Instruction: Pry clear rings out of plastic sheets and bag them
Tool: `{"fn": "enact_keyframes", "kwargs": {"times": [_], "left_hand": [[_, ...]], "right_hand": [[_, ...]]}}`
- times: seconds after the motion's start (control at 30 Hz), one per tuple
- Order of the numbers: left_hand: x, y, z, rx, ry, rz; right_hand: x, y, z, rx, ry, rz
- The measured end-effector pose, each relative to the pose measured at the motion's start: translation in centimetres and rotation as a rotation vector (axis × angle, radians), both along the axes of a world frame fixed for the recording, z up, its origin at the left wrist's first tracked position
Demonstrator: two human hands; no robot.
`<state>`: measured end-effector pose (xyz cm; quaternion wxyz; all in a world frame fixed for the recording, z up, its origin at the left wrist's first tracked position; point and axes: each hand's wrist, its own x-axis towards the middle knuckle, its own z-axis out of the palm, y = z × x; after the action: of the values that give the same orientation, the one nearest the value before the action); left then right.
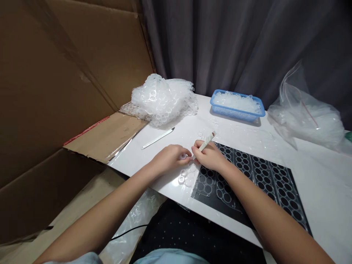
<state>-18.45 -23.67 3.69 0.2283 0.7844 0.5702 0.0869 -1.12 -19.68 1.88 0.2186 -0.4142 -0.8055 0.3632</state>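
My left hand is closed, with a small white ring showing between its curled fingers. Against its fingertips comes my right hand, which grips a slim pen-like tool with a whitish handle; the tool's tip points down between the hands and is hard to make out. Below the hands on the white table lie another white ring and a few clear, flat round pieces. Partly under my right forearm is a black sheet bearing rows of clear ring-shaped pieces.
A pair of metal tweezers or a similar slim tool lies at left. Behind are a heap of clear plastic pieces, a blue basket full of clear pieces and a filled plastic bag. Cardboard walls the left side.
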Motion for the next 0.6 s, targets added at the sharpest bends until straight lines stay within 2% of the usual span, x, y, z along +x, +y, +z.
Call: {"fn": "enact_keyframes", "kwargs": {"times": [0.13, 0.27, 0.37, 0.43, 0.53, 0.57, 0.6], "left_hand": [[0.8, -0.4, 0.1, 0.005, 0.074, 0.006], [1.3, -0.9, -0.5, 0.082, 0.174, -0.012], [0.9, -1.2, -1.1, 0.156, 0.086, -0.003], [0.2, -1.6, -1.0, 0.246, -0.059, 0.129], [-1.1, -2.3, 0.0, 0.384, -0.264, 0.463], [-1.3, -2.5, 0.4, 0.389, -0.290, 0.515], [-1.4, -2.8, 0.9, 0.371, -0.292, 0.511]], "right_hand": [[-0.1, -0.1, 0.0, 0.038, -0.046, 0.018], [0.0, 0.0, -0.1, 0.058, -0.050, 0.040], [0.2, 0.1, -0.2, 0.082, -0.056, 0.035], [0.4, 0.2, -0.3, 0.066, -0.050, 0.037], [0.6, 0.3, -0.3, 0.014, -0.010, 0.048], [0.7, 0.3, -0.3, -0.007, 0.009, 0.045], [0.7, 0.3, -0.3, -0.031, 0.028, 0.039]]}}
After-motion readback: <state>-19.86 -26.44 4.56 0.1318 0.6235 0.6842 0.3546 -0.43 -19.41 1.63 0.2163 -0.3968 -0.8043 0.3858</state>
